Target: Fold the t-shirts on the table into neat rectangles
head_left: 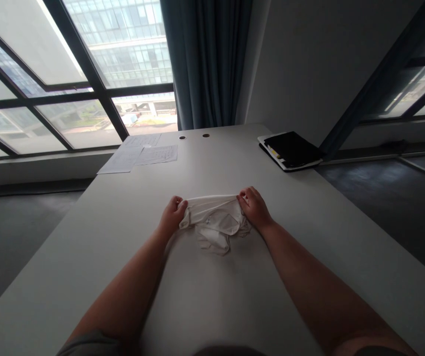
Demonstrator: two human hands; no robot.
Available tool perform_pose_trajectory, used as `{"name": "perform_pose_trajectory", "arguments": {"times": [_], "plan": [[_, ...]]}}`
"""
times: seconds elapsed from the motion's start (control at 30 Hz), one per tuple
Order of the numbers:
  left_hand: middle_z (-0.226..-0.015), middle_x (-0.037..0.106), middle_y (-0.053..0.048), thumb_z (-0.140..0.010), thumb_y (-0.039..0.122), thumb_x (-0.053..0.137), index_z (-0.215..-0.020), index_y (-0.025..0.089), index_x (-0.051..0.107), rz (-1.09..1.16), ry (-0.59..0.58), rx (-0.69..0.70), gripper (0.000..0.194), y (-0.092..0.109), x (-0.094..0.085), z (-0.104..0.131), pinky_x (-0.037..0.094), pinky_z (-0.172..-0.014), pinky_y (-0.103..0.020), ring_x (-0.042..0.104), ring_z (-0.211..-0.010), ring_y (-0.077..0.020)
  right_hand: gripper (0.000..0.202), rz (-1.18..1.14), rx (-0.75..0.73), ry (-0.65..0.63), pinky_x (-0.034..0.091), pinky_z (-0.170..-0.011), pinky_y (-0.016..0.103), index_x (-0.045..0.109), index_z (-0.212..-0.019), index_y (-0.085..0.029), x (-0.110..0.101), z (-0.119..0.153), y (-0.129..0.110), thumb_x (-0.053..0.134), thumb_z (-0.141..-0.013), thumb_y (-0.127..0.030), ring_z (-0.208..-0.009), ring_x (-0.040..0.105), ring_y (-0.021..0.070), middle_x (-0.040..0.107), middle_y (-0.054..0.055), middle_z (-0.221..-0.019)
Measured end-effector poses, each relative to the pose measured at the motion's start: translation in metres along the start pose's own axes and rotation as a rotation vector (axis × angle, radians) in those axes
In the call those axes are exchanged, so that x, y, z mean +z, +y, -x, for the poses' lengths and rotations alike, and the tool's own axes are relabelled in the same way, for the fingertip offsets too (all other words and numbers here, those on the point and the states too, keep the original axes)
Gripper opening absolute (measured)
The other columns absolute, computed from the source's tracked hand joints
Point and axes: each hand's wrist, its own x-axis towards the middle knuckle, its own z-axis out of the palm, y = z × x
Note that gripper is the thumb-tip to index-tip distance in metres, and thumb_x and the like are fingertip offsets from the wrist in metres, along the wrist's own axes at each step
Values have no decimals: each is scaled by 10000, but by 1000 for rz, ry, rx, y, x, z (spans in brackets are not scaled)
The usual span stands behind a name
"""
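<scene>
A small, crumpled white cloth garment [215,217] is stretched between my two hands just above or on the white table [205,291]. Its far edge is pulled into a nearly straight line, while the rest hangs in loose folds toward me. My left hand [172,212] pinches the left end of that edge, thumb against curled fingers. At the right end, my right hand [252,205] grips the cloth in the same way. A rounded, hemmed opening shows in the middle folds. The garment's exact kind cannot be made out.
Printed paper sheets [143,155] lie at the table's far left. A black folder [292,148] rests on white papers at the far right, with something yellow by its edge. Two round cable holes [206,135] sit near the back edge, before a blue curtain [208,64].
</scene>
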Motion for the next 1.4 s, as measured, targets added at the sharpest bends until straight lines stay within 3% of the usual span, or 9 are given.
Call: {"name": "perform_pose_trajectory", "arguments": {"times": [0.13,0.27,0.4,0.53,0.67,0.87,1.0,1.2,1.4], "plan": [[-1051,686,-86,-969,385,560,-1045,218,629,-412,116,286,196,9,-20,4,500,-944,-385,647,-986,-240,153,32,-111,-38,476,-994,428,627,-992,-228,-6,15,-16,513,-998,-330,-1025,585,292,636,121,-1031],[-1234,686,-99,-964,424,615,-1227,254,656,-607,-233,500,316,13,-28,24,453,-1064,-416,621,-1165,-269,243,-85,-283,-421,485,-1028,421,671,-1124,-238,-5,47,-28,668,-941,-398,-1095,608,283,665,101,-1137],[-1457,588,-111,-924,354,635,-1277,263,647,-694,-178,341,364,-4,-31,23,440,-1104,-450,567,-1308,-302,204,-78,-150,-433,486,-1047,435,689,-1078,-216,-1,48,-10,648,-905,-316,-1154,614,297,659,125,-1206],[-1273,708,-97,-997,312,485,-1028,239,661,-575,-2,190,193,-20,-40,4,482,-1067,-413,650,-1172,-258,147,-164,49,-330,542,-892,365,651,-987,-226,-3,30,16,562,-941,-333,-950,683,249,720,76,-1003],[-1258,729,-89,-1003,296,470,-999,245,627,-547,64,254,165,-17,-46,3,459,-1091,-426,641,-1200,-255,308,-207,197,-154,559,-870,361,602,-1199,-233,-6,24,28,596,-922,-367,-934,715,242,755,66,-1024],[-1440,641,-107,-1013,370,519,-1285,238,617,-641,-75,500,318,3,-27,23,347,-1184,-432,534,-1377,-269,224,-53,88,-177,505,-1036,415,709,-1034,-218,-7,21,27,589,-861,-297,-1111,678,285,745,115,-1131],[-1379,678,-117,-954,429,626,-1384,256,606,-772,-229,392,464,4,-5,26,378,-1144,-447,569,-1323,-313,199,-113,95,-244,532,-932,379,694,-1011,-236,-12,25,18,540,-921,-325,-996,703,265,758,85,-1054],[-1109,772,-96,-1010,298,448,-1131,249,697,-626,-119,189,281,-12,-12,13,485,-968,-376,684,-1091,-258,233,-207,82,-325,537,-787,339,624,-1087,-236,-18,33,7,487,-977,-389,-782,686,225,733,37,-878],[-936,763,-74,-1003,359,427,-1049,236,674,-437,13,179,279,-19,-35,9,510,-828,-315,689,-899,-220,229,-217,-55,-469,530,-977,373,697,-1086,-232,-19,29,10,613,-884,-300,-1071,702,245,752,77,-1144]]}}
